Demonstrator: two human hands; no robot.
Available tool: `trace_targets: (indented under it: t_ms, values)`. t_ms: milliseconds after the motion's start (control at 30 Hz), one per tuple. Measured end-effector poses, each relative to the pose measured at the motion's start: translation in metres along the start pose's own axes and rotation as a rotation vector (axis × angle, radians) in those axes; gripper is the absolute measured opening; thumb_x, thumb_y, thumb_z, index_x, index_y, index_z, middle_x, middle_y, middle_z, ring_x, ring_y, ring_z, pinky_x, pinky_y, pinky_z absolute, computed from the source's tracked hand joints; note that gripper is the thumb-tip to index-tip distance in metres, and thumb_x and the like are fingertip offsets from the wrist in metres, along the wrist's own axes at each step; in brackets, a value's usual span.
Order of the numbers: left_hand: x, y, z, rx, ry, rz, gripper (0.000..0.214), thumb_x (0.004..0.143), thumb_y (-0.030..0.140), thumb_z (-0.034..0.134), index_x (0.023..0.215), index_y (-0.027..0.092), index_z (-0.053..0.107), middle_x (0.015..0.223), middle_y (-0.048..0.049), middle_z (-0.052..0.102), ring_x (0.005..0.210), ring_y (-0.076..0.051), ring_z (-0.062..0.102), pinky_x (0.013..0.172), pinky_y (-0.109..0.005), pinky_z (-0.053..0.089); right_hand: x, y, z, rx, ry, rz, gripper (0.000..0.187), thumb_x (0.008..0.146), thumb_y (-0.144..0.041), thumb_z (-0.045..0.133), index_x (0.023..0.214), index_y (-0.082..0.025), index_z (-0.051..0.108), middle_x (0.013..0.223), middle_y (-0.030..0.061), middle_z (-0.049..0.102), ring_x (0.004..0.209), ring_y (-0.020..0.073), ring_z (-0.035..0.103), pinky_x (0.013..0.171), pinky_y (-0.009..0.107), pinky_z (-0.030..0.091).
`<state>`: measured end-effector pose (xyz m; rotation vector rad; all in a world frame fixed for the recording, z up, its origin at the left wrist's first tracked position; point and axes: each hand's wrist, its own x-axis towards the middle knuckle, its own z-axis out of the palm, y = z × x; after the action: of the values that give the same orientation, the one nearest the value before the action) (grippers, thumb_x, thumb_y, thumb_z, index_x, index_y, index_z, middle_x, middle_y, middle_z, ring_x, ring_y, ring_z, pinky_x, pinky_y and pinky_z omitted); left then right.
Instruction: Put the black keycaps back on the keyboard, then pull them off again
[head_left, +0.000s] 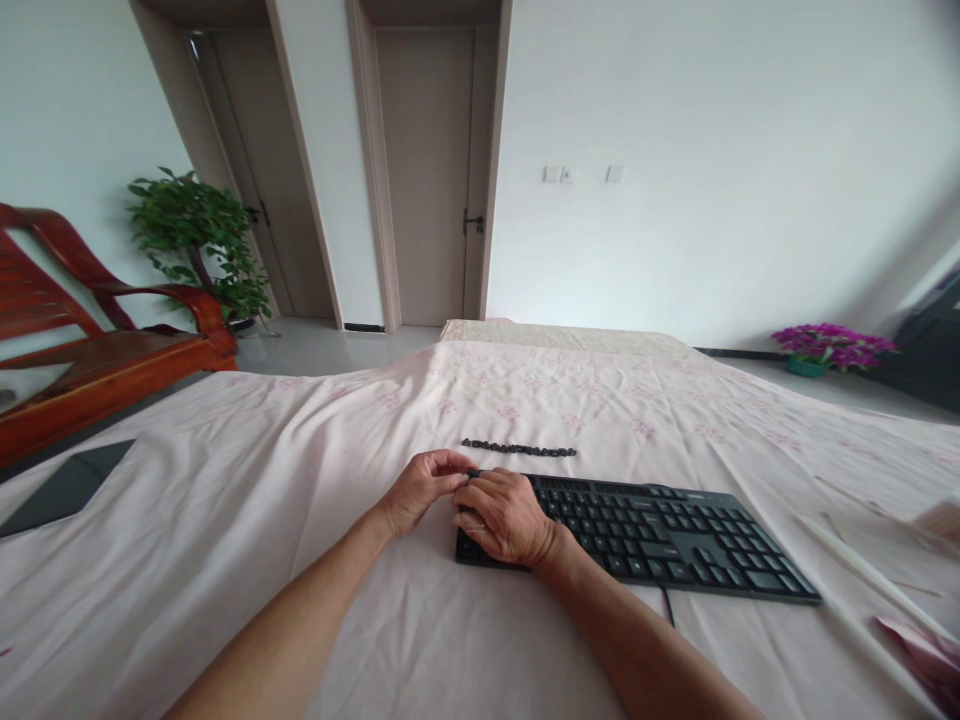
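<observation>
A black keyboard (652, 535) lies on the pink cloth, its left end covered by my hands. My left hand (421, 488) is at the upper left corner of the keyboard, with thumb and index finger pinched together; anything between them is too small to make out. Over the left keys rests my right hand (504, 515), a ring on one finger. Its fingers are curled and pressed together, their tips close to my left fingertips, and what they grip is hidden. Just behind the keyboard, several small black keycaps (519, 449) form a row on the cloth.
The pale pink flowered cloth (360, 610) spreads under everything, with folds. A dark flat panel (69, 486) lies at the left. Thin pale sticks (874, 565) and a shiny pink item (919, 655) are at the right. A cable (667, 606) shows at the keyboard's front edge.
</observation>
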<state>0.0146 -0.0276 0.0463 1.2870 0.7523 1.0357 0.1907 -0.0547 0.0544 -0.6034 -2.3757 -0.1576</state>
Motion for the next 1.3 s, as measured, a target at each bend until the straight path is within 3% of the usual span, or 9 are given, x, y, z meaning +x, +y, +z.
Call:
trace_targets:
  t_ms: [733,1000,1133,1300]
  values:
    - [0.0,0.002,0.004,-0.077,-0.027,-0.006,0.033,0.07,0.022,0.074,0.102,0.014,0.069,0.099,-0.0069,0.07,0.091,-0.016,0.063,0.087,-0.027,0.045,0.0,0.0,0.001,-0.013,-0.036,-0.012,0.038,0.097,-0.044,0.032,0.089,-0.018,0.058,0.075,0.004,0.063,0.069,0.0162,0.053,0.068,0.031,0.035]
    - [0.0,-0.002,0.008,-0.123,0.03,-0.005,0.033,0.068,0.022,0.076,0.099,0.015,0.065,0.092,-0.0039,0.068,0.078,-0.011,0.063,0.073,-0.022,0.047,0.002,0.0,0.0,-0.011,-0.039,-0.015,0.039,0.098,-0.044,0.03,0.089,-0.017,0.057,0.077,0.0046,0.062,0.071,0.0166,0.053,0.069,0.031,0.036]
    - [0.0,0.004,0.012,0.034,0.14,0.115,0.028,0.07,0.022,0.073,0.095,0.015,0.064,0.085,-0.0039,0.068,0.077,-0.013,0.063,0.073,-0.024,0.049,0.001,0.001,0.001,-0.036,-0.063,-0.004,0.034,0.097,-0.041,0.034,0.09,-0.018,0.058,0.075,0.0039,0.061,0.07,0.0165,0.052,0.068,0.031,0.034]
    - [-0.005,0.009,0.015,0.566,0.287,0.499,0.021,0.077,0.013,0.062,0.097,0.019,0.066,0.09,-0.0033,0.066,0.078,-0.012,0.062,0.077,-0.026,0.051,0.001,0.001,0.001,-0.082,-0.066,0.025,0.033,0.097,-0.039,0.033,0.09,-0.018,0.058,0.072,0.0035,0.06,0.066,0.0162,0.05,0.065,0.031,0.031]
